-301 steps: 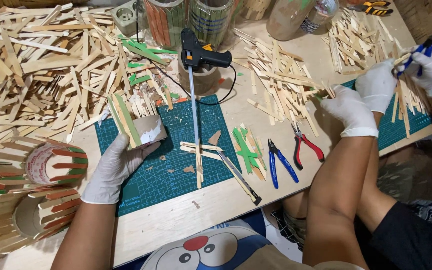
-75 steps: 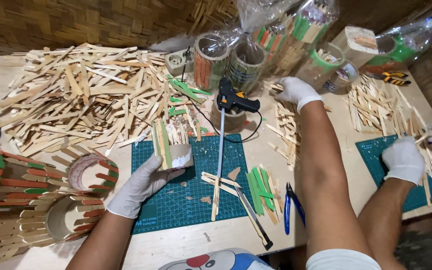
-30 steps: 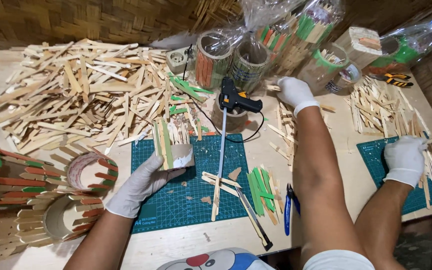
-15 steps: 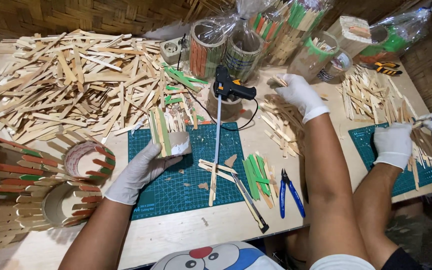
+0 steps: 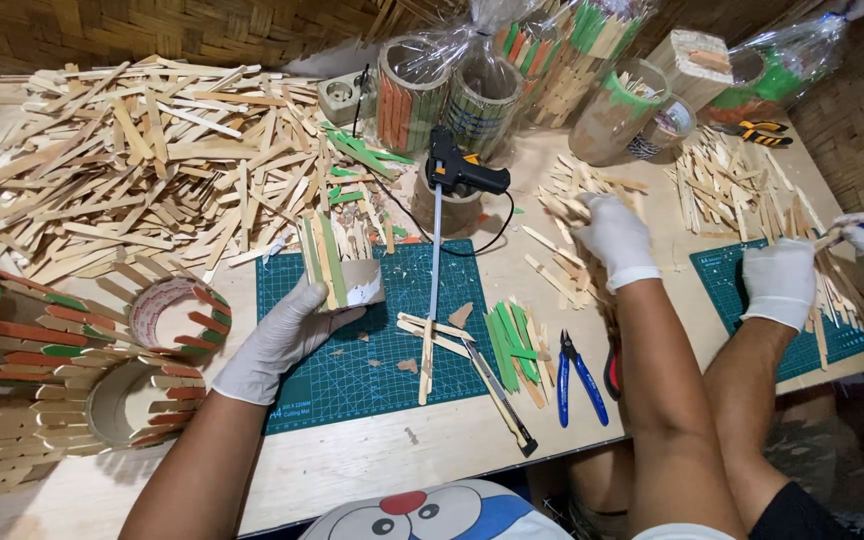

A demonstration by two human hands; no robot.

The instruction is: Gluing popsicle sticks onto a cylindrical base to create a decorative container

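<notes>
Partly clad tube (image 5: 347, 275) gripped in left hand (image 5: 282, 335); few sticks glued, most bare. Right hand (image 5: 614, 235) closing on loose sticks (image 5: 567, 205). Glue gun (image 5: 457, 175) idle.

I have a single view, from the camera on the person's head, looking steeply down and forward across the counter (image 5: 372, 470). It sits close: the green cutting mat (image 5: 372, 350) fills the lower middle, with a woven wall beyond it along the top edge.
</notes>
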